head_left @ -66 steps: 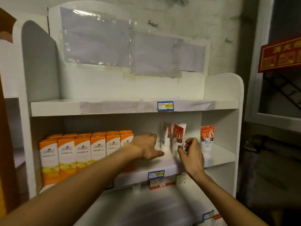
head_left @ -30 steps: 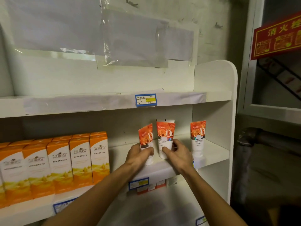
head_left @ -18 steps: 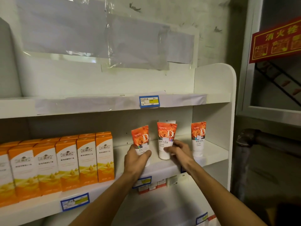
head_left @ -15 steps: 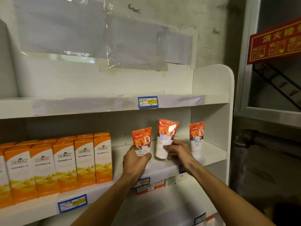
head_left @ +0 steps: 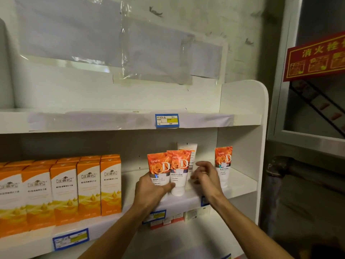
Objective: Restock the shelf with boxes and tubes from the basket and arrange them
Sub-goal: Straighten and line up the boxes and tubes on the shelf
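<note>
Tubes stood cap-down on the middle shelf, at 3 o'clock from the orange boxes. Our left hand was curled around the leftmost tube, low near its cap. Our right hand hovered loosely curled, holding nothing. We judged them light, soft and easy to tip, so we would grip low.
</note>
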A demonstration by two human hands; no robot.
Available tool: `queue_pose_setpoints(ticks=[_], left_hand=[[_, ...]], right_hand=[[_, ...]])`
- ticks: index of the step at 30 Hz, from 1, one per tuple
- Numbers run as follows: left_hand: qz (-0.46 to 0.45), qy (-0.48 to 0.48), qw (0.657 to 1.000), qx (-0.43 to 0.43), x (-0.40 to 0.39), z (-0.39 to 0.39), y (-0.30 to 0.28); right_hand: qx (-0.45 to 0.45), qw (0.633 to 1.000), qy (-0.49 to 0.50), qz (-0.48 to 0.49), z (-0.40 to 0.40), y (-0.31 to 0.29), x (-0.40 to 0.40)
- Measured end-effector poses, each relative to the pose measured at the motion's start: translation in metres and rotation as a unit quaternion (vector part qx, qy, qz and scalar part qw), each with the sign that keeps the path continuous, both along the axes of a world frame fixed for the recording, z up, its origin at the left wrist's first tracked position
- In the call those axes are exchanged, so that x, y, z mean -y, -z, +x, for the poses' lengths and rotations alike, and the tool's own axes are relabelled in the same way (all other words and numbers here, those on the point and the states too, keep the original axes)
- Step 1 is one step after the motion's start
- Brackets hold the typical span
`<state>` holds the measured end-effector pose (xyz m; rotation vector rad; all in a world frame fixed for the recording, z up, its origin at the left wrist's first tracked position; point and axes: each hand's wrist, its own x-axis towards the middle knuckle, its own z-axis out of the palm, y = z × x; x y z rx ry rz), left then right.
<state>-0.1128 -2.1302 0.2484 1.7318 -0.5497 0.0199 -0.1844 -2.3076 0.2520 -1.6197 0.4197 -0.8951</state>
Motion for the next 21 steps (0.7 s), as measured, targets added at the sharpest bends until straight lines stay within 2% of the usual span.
queue_pose_setpoints(ticks=[2, 5, 10, 18, 21], left_hand=[[-0.008, -0.004, 1.000, -0.001, 0.001, 0.001, 0.001], [-0.010, -0.008, 1.000, 0.000, 0.003, 0.002, 0.001], [-0.015, 0.000, 1.000, -0.005, 0.003, 0.006, 0.004], [-0.024, -0.007, 1.000, -0.009, 0.001, 0.003, 0.002], [-0.025, -0.013, 1.000, -0.011, 0.001, 0.002, 0.001]], right_hand=[[-0.010, 0.998, 0.056, -0.037, 0.012, 0.006, 0.003], [-0.086, 0.988, 0.082, -0.103, 0.030, 0.010, 0.000], [-0.164, 0.963, 0.149, -0.152, 0.046, 0.010, 0.004], [-0.106, 0.955, 0.204, -0.185, 0.034, 0.013, -0.003], [-0.112, 0.953, 0.212, -0.188, 0.020, 0.014, -0.012]])
